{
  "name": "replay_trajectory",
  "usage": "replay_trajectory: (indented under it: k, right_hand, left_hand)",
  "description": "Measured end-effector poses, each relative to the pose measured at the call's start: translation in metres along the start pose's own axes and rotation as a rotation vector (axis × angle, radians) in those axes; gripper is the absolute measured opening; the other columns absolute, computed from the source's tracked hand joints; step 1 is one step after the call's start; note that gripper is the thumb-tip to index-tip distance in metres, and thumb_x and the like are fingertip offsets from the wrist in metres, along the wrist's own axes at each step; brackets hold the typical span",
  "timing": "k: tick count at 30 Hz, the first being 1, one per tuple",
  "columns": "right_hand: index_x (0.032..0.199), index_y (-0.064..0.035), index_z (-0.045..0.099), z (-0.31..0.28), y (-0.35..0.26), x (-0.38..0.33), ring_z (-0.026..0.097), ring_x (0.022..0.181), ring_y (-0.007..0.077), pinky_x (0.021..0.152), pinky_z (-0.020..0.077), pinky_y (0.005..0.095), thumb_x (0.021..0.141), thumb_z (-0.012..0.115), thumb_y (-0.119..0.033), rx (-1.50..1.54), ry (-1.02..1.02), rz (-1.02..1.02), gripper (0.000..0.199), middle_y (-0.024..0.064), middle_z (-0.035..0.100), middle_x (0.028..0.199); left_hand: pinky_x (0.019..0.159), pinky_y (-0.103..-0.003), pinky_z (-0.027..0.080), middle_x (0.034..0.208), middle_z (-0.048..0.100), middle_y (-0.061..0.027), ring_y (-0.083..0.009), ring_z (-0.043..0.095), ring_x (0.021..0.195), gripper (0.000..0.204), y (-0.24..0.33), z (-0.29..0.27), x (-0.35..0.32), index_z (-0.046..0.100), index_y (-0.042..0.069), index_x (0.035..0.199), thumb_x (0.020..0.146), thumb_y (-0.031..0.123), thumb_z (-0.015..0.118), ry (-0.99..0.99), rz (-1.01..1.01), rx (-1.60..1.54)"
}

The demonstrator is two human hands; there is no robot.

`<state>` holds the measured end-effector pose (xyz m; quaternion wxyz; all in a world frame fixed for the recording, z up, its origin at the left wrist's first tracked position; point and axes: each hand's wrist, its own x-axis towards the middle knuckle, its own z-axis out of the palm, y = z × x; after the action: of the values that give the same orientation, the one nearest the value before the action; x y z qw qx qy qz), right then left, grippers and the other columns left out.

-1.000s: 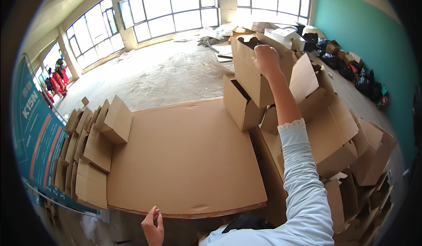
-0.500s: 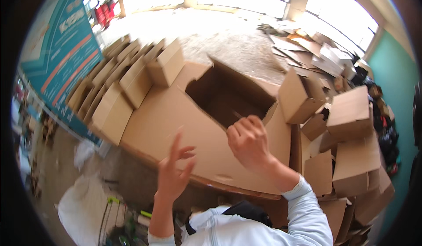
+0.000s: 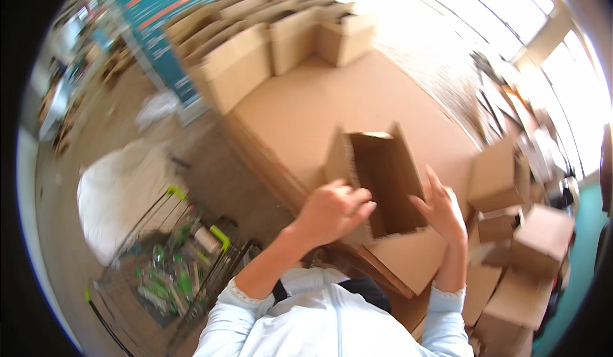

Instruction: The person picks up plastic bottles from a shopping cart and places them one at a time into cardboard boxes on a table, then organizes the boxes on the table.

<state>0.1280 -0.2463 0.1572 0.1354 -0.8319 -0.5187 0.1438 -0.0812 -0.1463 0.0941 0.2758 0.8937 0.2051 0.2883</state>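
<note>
An open-topped brown cardboard box [image 3: 386,181] stands near the front edge of the cardboard-covered table [image 3: 357,101], its upper flaps sticking up. At its left wall is my left hand [image 3: 335,211], with its fingers curled in and slightly blurred. Whatever those fingers hold, if anything, is hidden. My right hand [image 3: 442,209] is beside the box's right wall, fingers stretched and apart, the thumb reaching toward the rim. A flat flap [image 3: 408,258] slopes down from the box's near end toward me.
Rows of open cardboard boxes [image 3: 239,66] stand along the table's far left. More boxes [image 3: 543,239] are heaped to the right. At lower left are a wire cart [image 3: 169,280] with green bottles and a white sack [image 3: 131,197]. Behind the boxes rises a teal banner [image 3: 172,31].
The view has swung, so the box now appears nearer to me and turned. My right hand has come from above the box to its right side and spread; my left has curled at its left wall.
</note>
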Motion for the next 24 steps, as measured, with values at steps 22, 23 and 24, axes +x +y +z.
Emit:
replay_trajectory:
  k: [22, 23, 24]
  right_hand:
    - [0.119, 0.0046, 0.049, 0.039, -0.035, 0.041, 0.046, 0.110, 0.0328, 0.098, 0.0328, 0.0380, 0.090, 0.050, -0.016, -0.282, -0.067, 0.039, 0.036, 0.0196, 0.050, 0.115]
    - [0.119, 0.0044, 0.049, 0.034, -0.018, 0.041, 0.045, 0.109, 0.0326, 0.098, 0.0329, 0.0379, 0.090, 0.051, -0.016, -0.332, -0.092, 0.017, 0.036, 0.0194, 0.050, 0.114]
    - [0.119, 0.0041, 0.049, 0.035, -0.026, 0.042, 0.045, 0.109, 0.0324, 0.098, 0.0330, 0.0378, 0.090, 0.051, -0.016, -0.378, -0.116, -0.004, 0.036, 0.0191, 0.050, 0.114]
  left_hand:
    - [0.055, -0.043, 0.043, 0.066, 0.058, -0.0168, -0.0293, 0.054, 0.054, 0.018, -0.307, -0.024, -0.598, 0.063, 0.001, 0.072, 0.081, 0.017, 0.060, 0.261, -2.006, -0.129]
    - [0.058, -0.043, 0.046, 0.072, 0.062, -0.0174, -0.0294, 0.057, 0.059, 0.020, -0.326, -0.008, -0.596, 0.065, 0.000, 0.078, 0.082, 0.020, 0.062, 0.150, -2.061, -0.173]
    - [0.062, -0.042, 0.049, 0.082, 0.063, -0.0174, -0.0291, 0.060, 0.066, 0.026, -0.336, 0.000, -0.581, 0.065, 0.000, 0.085, 0.080, 0.025, 0.064, 0.018, -2.035, -0.017]
